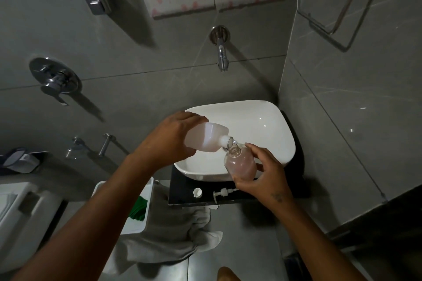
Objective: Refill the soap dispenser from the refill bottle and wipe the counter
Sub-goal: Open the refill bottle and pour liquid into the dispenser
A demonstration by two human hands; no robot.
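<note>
Now your left hand (170,137) grips the tilted refill bottle (205,137), its spout at the mouth of the soap dispenser (241,163) clasped in your right hand (262,175) over the sink's (269,121) near rim; cap (197,192) and pump (222,193) lie on the dark surface (182,198).

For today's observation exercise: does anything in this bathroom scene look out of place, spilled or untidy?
No spill shows. A grey towel hangs crumpled off the counter's front edge toward the floor. The pump head and a small white cap lie loose on the dark counter, as expected during refilling.
</note>
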